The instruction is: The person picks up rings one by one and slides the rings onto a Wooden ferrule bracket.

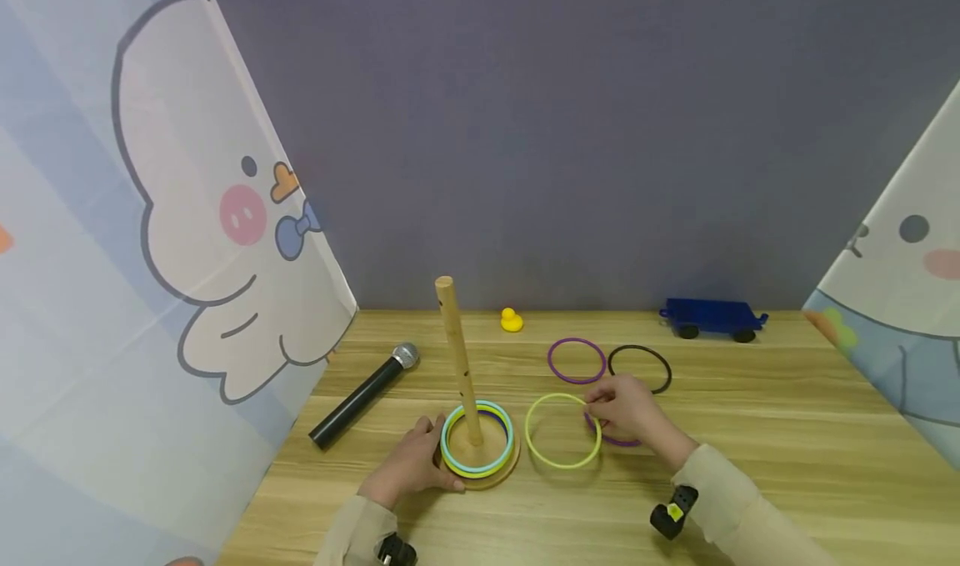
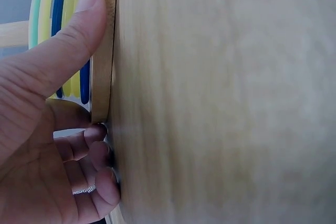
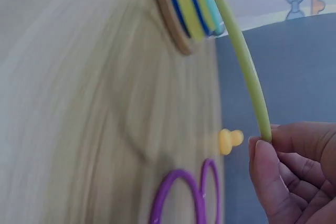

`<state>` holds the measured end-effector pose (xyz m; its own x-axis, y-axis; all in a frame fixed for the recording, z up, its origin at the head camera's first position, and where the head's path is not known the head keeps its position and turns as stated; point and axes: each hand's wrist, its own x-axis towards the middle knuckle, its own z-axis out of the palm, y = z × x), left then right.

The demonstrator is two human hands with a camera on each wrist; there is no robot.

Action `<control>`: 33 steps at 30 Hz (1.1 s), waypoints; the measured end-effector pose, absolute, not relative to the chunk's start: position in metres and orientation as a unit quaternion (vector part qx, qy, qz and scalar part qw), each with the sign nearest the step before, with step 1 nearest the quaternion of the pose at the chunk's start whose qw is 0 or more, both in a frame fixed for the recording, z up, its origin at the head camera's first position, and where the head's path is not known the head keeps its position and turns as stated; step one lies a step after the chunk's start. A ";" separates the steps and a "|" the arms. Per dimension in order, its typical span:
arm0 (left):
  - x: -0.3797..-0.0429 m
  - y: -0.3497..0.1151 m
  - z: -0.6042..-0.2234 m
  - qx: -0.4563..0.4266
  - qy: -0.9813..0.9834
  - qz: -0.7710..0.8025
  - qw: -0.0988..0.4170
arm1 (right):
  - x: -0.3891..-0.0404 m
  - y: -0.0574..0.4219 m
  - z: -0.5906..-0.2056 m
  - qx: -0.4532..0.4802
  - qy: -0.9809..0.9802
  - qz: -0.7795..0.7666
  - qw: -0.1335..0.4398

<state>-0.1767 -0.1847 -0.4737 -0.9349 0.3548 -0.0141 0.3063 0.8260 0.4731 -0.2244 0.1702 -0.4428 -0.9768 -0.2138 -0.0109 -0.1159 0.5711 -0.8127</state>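
Note:
A wooden stand has an upright post (image 1: 459,349) on a round base (image 1: 491,483). Around the post lies a stack of several rings, with a light blue ring (image 1: 513,441) on top of yellow and dark blue ones. My left hand (image 1: 411,464) holds the base at its left side, thumb at the front edge and fingers curled behind. Between thumb and fingertips, my right hand (image 1: 628,408) pinches a yellow-green ring (image 3: 244,59). That ring is raised off the table, just right of the stand, and its shadow falls on the wood. One purple ring (image 1: 624,443) lies partly hidden beneath the right hand.
Another purple ring (image 1: 576,340) and a black ring (image 1: 669,366) lie beyond the right hand. A microphone (image 1: 363,399) is left of the stand. Along the back stand a yellow toy duck (image 1: 512,321) and a blue toy wagon (image 1: 711,316), before a grey wall (image 1: 525,132).

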 end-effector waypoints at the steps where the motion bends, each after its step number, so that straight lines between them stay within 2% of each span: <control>1: -0.176 -0.185 -0.473 0.173 0.954 0.240 0.051 | -0.223 0.170 -0.440 -0.097 0.880 -0.461 0.055; 10: -0.176 -0.186 -0.472 0.168 0.954 0.242 0.054 | -0.206 0.162 -0.418 -0.161 0.843 -0.510 0.053; 19: -0.177 -0.186 -0.475 0.171 0.955 0.239 0.050 | -0.192 0.144 -0.390 -0.187 0.826 -0.530 0.054; 33: -0.176 -0.185 -0.474 0.171 0.953 0.243 0.055 | -0.174 0.118 -0.316 -0.181 0.771 -0.610 0.039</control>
